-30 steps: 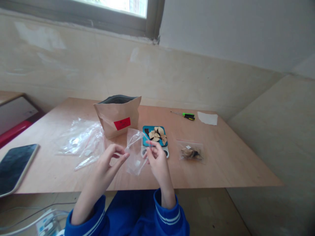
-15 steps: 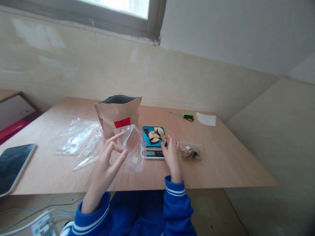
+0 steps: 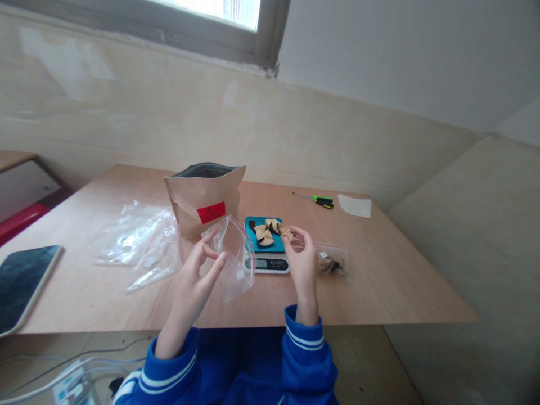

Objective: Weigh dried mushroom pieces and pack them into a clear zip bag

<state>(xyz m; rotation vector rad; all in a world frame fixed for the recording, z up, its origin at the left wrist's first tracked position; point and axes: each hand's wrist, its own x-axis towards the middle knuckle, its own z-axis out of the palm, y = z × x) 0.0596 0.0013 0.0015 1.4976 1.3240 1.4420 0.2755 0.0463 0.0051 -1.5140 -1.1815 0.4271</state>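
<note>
My left hand (image 3: 194, 284) holds a clear zip bag (image 3: 236, 261) with a red seal line by its upper edge, its mouth toward the scale. The thumb and forefinger stand apart at the bag's side. My right hand (image 3: 304, 261) pinches a tan, curled dried slice (image 3: 286, 232) at the right edge of the scale. More curled slices (image 3: 264, 235), tan with dark undersides, lie on the blue plate of the digital scale (image 3: 272, 265). Its display is lit, but I cannot read it surely. Beside my right hand lies a filled zip bag (image 3: 333, 264), partly hidden.
A brown stand-up pouch (image 3: 185, 197) with a red label stands open behind the left hand. Several flat clear bags (image 3: 139, 236) lie left, near a phone (image 3: 27, 287). A green-and-black screwdriver (image 3: 323, 201) and a white paper piece (image 3: 354, 205) lie at the back right.
My right hand has closed on a dried slice and drawn it up and slightly right, off the other slices. My left hand and its bag have shifted a little right.
</note>
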